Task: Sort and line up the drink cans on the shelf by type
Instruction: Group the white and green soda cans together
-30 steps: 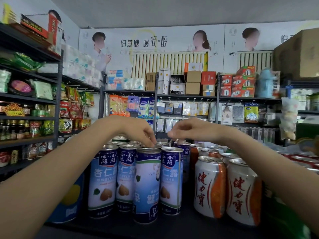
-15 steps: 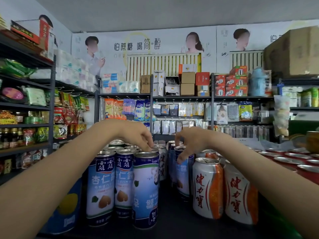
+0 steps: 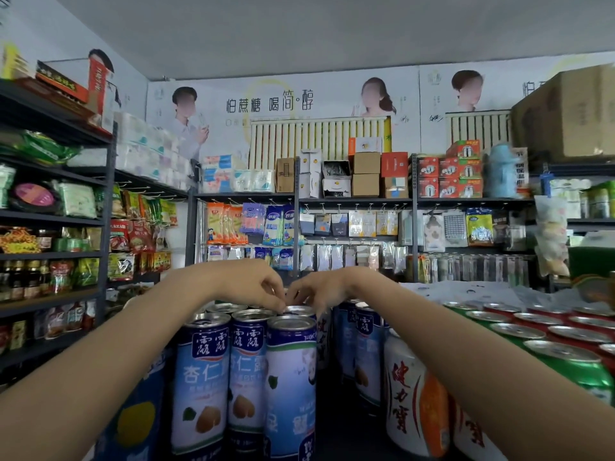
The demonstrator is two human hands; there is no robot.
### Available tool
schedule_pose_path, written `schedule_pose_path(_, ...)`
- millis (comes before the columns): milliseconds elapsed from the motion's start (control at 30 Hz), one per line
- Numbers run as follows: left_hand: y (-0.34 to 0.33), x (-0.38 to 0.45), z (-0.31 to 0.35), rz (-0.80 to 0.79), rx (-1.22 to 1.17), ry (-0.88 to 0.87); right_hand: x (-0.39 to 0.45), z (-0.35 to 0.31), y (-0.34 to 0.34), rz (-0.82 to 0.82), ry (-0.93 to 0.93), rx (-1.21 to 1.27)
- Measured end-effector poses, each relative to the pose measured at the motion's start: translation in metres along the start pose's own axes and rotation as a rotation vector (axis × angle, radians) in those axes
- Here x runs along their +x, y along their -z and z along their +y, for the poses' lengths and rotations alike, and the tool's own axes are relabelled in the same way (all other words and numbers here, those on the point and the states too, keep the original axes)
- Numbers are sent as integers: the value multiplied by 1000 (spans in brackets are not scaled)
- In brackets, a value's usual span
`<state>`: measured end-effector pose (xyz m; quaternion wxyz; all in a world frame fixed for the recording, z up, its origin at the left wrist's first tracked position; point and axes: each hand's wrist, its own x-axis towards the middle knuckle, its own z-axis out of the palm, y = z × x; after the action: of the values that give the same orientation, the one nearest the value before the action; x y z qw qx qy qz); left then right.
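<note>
Head view, nearest first: three tall blue-and-white cans stand upright and touching in a front row. The left blue can (image 3: 203, 387) and the middle blue can (image 3: 248, 374) show their labels forward, while the right blue can (image 3: 291, 390) is turned so its printing reads backwards. To their right, across a dark gap on the shelf (image 3: 342, 437), a white-and-orange can (image 3: 416, 400) stands upright, partly behind my right forearm. At the far lower left a larger blue tin with a yellow patch (image 3: 136, 417) sits beside my left arm.

Just behind the front row, my left hand (image 3: 248, 286) reaches in from the left with its fingers curled downward, the tips meeting the rim of a rear blue can (image 3: 299, 309). My right hand (image 3: 319, 289) comes in from the right, its fingers also bent down, over that same can top and close to my left fingertips. I cannot tell whether either hand actually pinches the rim or only touches it. More blue cans (image 3: 364, 347) stand behind, under my right wrist.

Off to the right, rows of red cans (image 3: 532, 327) show their silver tops, with a green can (image 3: 579, 371) nearest.

Farther back, dark store shelving (image 3: 356, 199) carries boxes and hanging packets below a wall poster (image 3: 266, 104).
</note>
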<state>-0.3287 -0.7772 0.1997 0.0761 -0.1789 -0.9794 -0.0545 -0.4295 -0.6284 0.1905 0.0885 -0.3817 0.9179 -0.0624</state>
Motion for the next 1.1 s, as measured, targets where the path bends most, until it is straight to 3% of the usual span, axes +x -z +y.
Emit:
schedule_pose_path(333,-2,-3,3,46,-23,-5,-18,2,-7,316,28,121)
schedule_pose_path(433,2,-5,7,133,-63,0,-38,3,7,455,29,228)
schedule_pose_path(567,7,-9,19,275,-256,9,-78,-15,36,617,77,272)
schedule_pose_path(700,10,-14,48,406,-505,-102,-129,-45,52,693,110,242)
schedule_pose_path(833,10,-34,80,477,-646,-232,-184,-66,44,655,109,198)
schedule_pose_path(1000,-33,-45,122,360,-514,-329,-231,-57,9,368,-109,26)
schedule_pose_path(1100,-61,-36,142,346,-419,-333,-240,-44,-15,350,-211,-87)
